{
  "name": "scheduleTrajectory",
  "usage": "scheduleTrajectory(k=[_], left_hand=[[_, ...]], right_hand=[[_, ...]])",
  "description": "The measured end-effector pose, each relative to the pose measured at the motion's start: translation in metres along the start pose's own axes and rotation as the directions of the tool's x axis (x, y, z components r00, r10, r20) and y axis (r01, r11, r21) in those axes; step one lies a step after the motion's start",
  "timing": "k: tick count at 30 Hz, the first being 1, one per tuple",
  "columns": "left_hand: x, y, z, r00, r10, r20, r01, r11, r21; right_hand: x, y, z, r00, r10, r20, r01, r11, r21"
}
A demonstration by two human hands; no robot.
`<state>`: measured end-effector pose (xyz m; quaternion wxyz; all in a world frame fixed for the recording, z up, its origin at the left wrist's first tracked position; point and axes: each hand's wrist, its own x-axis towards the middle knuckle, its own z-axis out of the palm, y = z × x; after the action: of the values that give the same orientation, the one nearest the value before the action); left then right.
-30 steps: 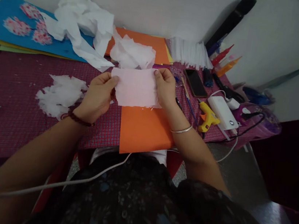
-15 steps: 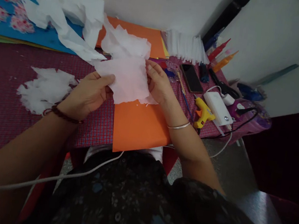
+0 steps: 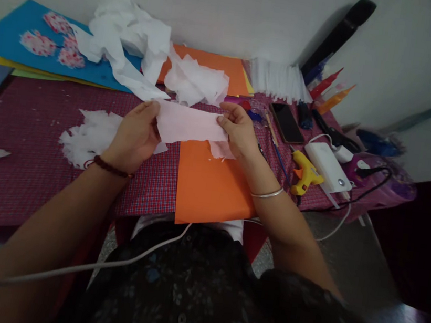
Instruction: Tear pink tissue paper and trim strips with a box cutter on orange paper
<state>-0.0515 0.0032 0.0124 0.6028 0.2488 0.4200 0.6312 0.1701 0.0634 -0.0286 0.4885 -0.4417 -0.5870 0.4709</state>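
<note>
Between my two hands a pale pink piece of tissue paper (image 3: 188, 123) is stretched out as a wide strip. My left hand (image 3: 138, 130) pinches its left end. My right hand (image 3: 239, 130) grips the right end between thumb and fingers. Below the strip lies an orange sheet (image 3: 214, 188), with a smaller pink scrap (image 3: 221, 150) at its top edge under my right hand. Just beyond my hands sits a crumpled heap of pale tissue (image 3: 196, 79). A pile of torn white tissue (image 3: 92, 134) rests left of my left hand, partly hidden by it.
White paper strips (image 3: 126, 38) drape over a blue sheet (image 3: 14, 31) with red-and-white tufts. To the right are a phone (image 3: 287, 123), a yellow glue gun (image 3: 304, 173), a white power bank (image 3: 328, 167) with cables and a paintbrush (image 3: 273, 132). A white cable (image 3: 126, 261) crosses my lap.
The pink tissue went from a larger, squarish sheet to a narrower strip held taut. My hands have moved slightly apart. The view has shifted left, showing a paper scrap on the cloth.
</note>
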Motion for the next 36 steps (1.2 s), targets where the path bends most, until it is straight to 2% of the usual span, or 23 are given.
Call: scheduleTrajectory(k=[3,5,9,22,26,29,31,33,34,36], left_hand=[[-0.002,-0.003,0.001,0.978,-0.196,0.068,0.192,0.979,0.066],[-0.006,-0.005,0.002,0.963,-0.24,0.125,0.219,0.963,0.158],[-0.017,-0.005,0.004,0.964,-0.188,0.188,0.148,0.967,0.208],[-0.022,0.004,0.006,0.973,-0.158,0.17,0.112,0.961,0.254],[-0.023,0.007,0.004,0.973,-0.09,0.211,0.045,0.976,0.212],[-0.022,0.007,0.001,0.964,-0.02,0.264,-0.018,0.99,0.141],[-0.021,0.006,0.0,0.956,-0.003,0.294,-0.032,0.993,0.113],[-0.021,0.004,0.0,0.948,-0.005,0.317,-0.035,0.992,0.12],[-0.022,0.003,0.0,0.946,-0.01,0.324,-0.037,0.99,0.136],[-0.024,0.001,0.002,0.942,-0.01,0.334,-0.05,0.984,0.172]], right_hand=[[0.001,0.002,0.001,1.0,-0.01,-0.008,0.01,1.0,-0.023],[0.001,0.004,0.0,1.0,-0.008,-0.019,0.007,1.0,-0.024],[0.003,0.006,-0.004,0.999,-0.039,-0.023,0.039,0.999,-0.018],[-0.001,-0.002,-0.011,0.994,-0.076,-0.073,0.083,0.993,0.084],[0.001,0.0,-0.016,0.995,-0.078,-0.065,0.083,0.993,0.084],[0.001,0.001,-0.02,0.996,-0.087,-0.003,0.087,0.996,0.013],[-0.003,-0.003,-0.02,0.99,-0.139,0.015,0.14,0.982,-0.13],[-0.011,-0.013,-0.016,0.969,-0.248,0.01,0.242,0.931,-0.273],[-0.016,-0.019,-0.013,0.951,-0.31,0.02,0.301,0.904,-0.305],[-0.028,-0.032,-0.003,0.916,-0.382,0.127,0.402,0.882,-0.245]])
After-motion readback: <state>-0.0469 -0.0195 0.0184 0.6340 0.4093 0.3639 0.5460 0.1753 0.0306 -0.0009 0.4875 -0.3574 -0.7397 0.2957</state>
